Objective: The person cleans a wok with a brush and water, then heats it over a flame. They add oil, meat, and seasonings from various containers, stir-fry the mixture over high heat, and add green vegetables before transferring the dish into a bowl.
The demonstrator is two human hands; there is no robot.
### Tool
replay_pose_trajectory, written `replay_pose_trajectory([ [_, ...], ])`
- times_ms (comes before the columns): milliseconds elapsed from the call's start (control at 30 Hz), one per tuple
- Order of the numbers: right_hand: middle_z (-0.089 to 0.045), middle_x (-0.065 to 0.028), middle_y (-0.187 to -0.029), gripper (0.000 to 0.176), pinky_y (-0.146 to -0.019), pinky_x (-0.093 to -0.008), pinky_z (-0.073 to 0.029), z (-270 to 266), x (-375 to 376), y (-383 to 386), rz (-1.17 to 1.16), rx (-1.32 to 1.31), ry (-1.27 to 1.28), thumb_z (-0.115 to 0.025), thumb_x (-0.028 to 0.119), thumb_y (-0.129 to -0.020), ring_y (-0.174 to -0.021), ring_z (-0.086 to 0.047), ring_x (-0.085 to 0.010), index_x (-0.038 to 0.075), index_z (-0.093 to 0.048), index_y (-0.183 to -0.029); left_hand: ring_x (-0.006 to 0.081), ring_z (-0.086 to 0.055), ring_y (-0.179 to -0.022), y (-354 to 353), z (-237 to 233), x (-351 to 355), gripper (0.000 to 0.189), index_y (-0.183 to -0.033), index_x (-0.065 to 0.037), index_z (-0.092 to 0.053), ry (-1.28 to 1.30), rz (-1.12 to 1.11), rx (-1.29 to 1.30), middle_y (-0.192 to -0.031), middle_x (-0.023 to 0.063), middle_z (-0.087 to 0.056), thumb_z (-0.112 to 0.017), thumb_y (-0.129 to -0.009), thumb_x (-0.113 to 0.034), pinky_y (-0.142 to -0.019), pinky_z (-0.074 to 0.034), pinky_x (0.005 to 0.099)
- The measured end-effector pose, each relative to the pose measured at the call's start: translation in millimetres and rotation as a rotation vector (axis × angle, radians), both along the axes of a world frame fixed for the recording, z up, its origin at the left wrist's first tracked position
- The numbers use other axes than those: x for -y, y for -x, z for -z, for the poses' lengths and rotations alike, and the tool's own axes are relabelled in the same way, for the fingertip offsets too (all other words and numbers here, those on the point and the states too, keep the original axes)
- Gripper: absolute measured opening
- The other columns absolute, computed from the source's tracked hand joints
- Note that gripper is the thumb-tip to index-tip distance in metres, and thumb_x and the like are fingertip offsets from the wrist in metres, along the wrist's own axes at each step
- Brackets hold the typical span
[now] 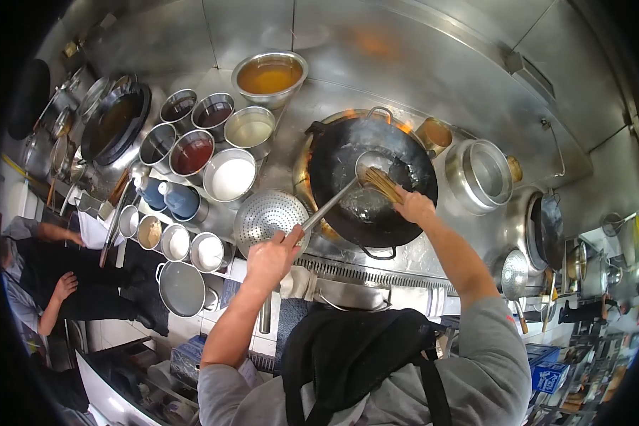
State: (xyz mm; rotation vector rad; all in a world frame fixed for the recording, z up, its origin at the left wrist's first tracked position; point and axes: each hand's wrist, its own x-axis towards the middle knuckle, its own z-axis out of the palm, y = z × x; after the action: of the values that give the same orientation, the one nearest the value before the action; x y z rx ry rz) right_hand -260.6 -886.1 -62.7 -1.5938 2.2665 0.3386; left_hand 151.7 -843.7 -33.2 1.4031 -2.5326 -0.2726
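Observation:
My left hand [268, 261] is closed round the handle of a metal ladle [336, 201], whose bowl hangs over the far half of a black wok [413, 226]. In my right hand [414, 208] is a bamboo wok brush [382, 184], its bristle end at the ladle's bowl. Below them, the wok's bottom looks wet and shiny. Orange flames show round the wok's back rim. A perforated strainer [268, 216] lies just beyond my left hand, partly covered by it.
Metal pots of sauces, including a red sauce [192, 153] and a white powder [230, 177], crowd the left. A bowl of amber liquid [271, 74] stands behind them. Right of the wok is a metal pot [468, 177]. A person [64, 284] stands at far left.

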Motion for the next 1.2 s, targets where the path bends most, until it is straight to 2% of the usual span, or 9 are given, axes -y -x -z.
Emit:
replay_pose_trajectory([
  [100, -0.068, -0.0209, -0.125, 0.061, -0.093, -0.0493, -0.056, 38, -2, 8, 0.124, 0.651, 0.058, -0.066, 0.047, -0.091, -0.112, -0.067, -0.0408, 0.029, -0.049, -0.147, 0.0280, -0.071, -0.068, 6, 6, -2, 0.047, -0.133, -0.022, -0.059, -0.009, -0.021, -0.002, -0.090, 0.0059, -0.067, -0.070, -0.089, -0.033, -0.061, -0.057, 0.0421],
  [267, -0.063, -0.0229, -0.124, 0.066, -0.094, -0.0497, -0.055, -10, -7, 37, -0.155, -0.201, 0.129, -0.060, 0.046, -0.096, -0.106, -0.068, -0.0419, 0.036, -0.033, -0.155, 0.0282, -0.072, -0.072, -12, 14, -13, 0.047, -0.134, -0.017, -0.059, 0.008, -0.042, 0.025, -0.089, 0.0092, -0.069, -0.070, -0.091, -0.033, -0.063, -0.058, 0.0426],
  [400, -0.064, -0.0243, -0.120, 0.067, -0.089, -0.0508, -0.055, -11, -7, 32, 0.216, 0.024, 0.523, -0.059, 0.046, -0.097, -0.101, -0.068, -0.0432, 0.030, -0.034, -0.156, 0.0207, -0.072, -0.074, -11, 67, -20, 0.042, -0.129, -0.009, -0.058, -0.694, -0.172, -0.543, -0.091, 0.0152, -0.073, -0.062, -0.100, -0.040, -0.062, -0.055, 0.0349],
  [467, -0.066, -0.0252, -0.115, 0.067, -0.086, -0.0517, -0.055, 9, -14, 29, 0.143, 0.177, 0.649, -0.058, 0.046, -0.097, -0.099, -0.068, -0.0438, 0.026, -0.035, -0.156, 0.0179, -0.070, -0.076, -13, 69, -26, 0.043, -0.129, -0.010, -0.056, -1.725, -0.279, -1.177, -0.095, 0.0127, -0.073, -0.053, -0.105, -0.045, -0.057, -0.051, 0.0293],
  [633, -0.063, -0.0264, -0.117, 0.068, -0.087, -0.0493, -0.057, 21, -65, -55, -0.434, 0.219, 0.378, -0.052, 0.054, -0.100, -0.097, -0.068, -0.0442, 0.034, -0.027, -0.159, 0.0055, -0.037, -0.051, 13, 64, -47, 0.048, -0.135, -0.008, -0.053, -1.995, -0.148, -1.455, -0.070, -0.0017, -0.040, -0.046, -0.107, -0.045, -0.040, -0.034, 0.0169],
  [733, -0.063, -0.0215, -0.112, 0.064, -0.083, -0.0500, -0.057, 14, -46, -44, -0.258, 0.080, 0.369, -0.053, 0.049, -0.101, -0.091, -0.069, -0.0426, 0.032, -0.030, -0.158, 0.0040, -0.037, -0.050, 3, 73, -52, 0.047, -0.133, -0.008, -0.053, -2.154, -0.108, -1.648, -0.073, -0.0018, -0.044, -0.048, -0.107, -0.046, -0.039, -0.034, 0.0180],
  [1033, -0.065, -0.0246, -0.117, 0.066, -0.089, -0.0534, -0.055, 36, -32, -5, 0.035, 0.118, 0.419, -0.058, 0.049, -0.097, -0.097, -0.069, -0.0453, 0.027, -0.036, -0.156, 0.0065, -0.040, -0.048, 15, 69, -61, 0.042, -0.132, -0.006, -0.055, -1.806, -0.148, -1.367, -0.072, 0.0008, -0.048, -0.052, -0.106, -0.039, -0.040, -0.037, 0.0216],
  [1100, -0.067, -0.0262, -0.116, 0.066, -0.092, -0.0525, -0.054, 32, -23, 30, 0.022, 0.082, 0.368, -0.063, 0.048, -0.094, -0.100, -0.068, -0.0446, 0.023, -0.044, -0.152, 0.0107, -0.055, -0.057, 20, 89, -70, 0.044, -0.131, -0.003, -0.055, -0.292, 0.082, -0.516, -0.076, 0.0046, -0.059, -0.058, -0.103, -0.036, -0.049, -0.047, 0.0251],
  [1200, -0.067, -0.0262, -0.123, 0.064, -0.099, -0.0489, -0.052, 0, -18, 71, -0.038, 0.084, 0.238, -0.063, 0.048, -0.094, -0.114, -0.065, -0.0412, 0.024, -0.046, -0.151, 0.0119, -0.059, -0.061, 13, 72, -56, 0.044, -0.134, -0.005, -0.054, -0.643, 0.007, -0.597, -0.081, 0.0056, -0.063, -0.059, -0.103, -0.036, -0.051, -0.047, 0.0254],
])
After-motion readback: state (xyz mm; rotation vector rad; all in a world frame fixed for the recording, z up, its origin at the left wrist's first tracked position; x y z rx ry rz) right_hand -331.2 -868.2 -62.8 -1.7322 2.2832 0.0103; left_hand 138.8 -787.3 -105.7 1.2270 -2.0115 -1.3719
